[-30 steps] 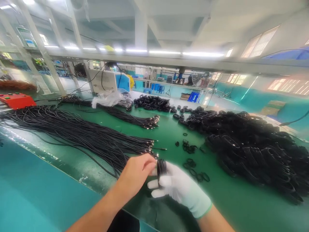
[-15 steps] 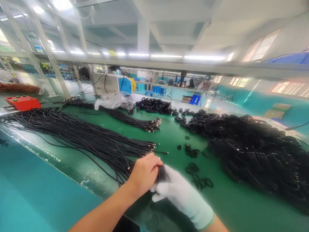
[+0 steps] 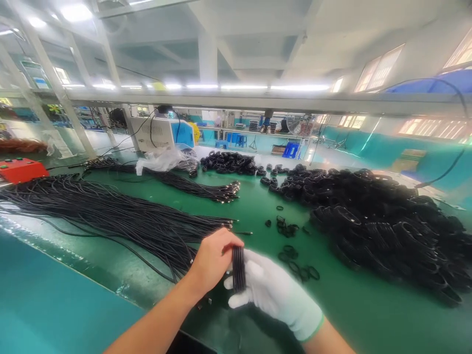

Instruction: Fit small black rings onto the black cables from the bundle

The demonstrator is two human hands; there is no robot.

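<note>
A coiled black cable (image 3: 238, 268) stands upright between my two hands near the front edge of the green bench (image 3: 258, 206). My bare left hand (image 3: 212, 260) pinches the coil from the left. My right hand (image 3: 275, 290), in a white glove, grips it from the right with the fingers wrapped round it. Just left of my hands lies a long bundle of straight black cables (image 3: 121, 216) with their metal plug ends pointing toward me.
A big heap of coiled black cables (image 3: 383, 221) fills the right side. Small black rings (image 3: 297, 265) lie loose by my right hand. A second cable bundle (image 3: 191, 184), a plastic bag (image 3: 162, 157), a white machine (image 3: 158, 132) and a red box (image 3: 20, 168) stand farther back.
The coil has turned more upright and is more exposed between my hands. My left hand has shifted slightly on it. The view has moved a little.
</note>
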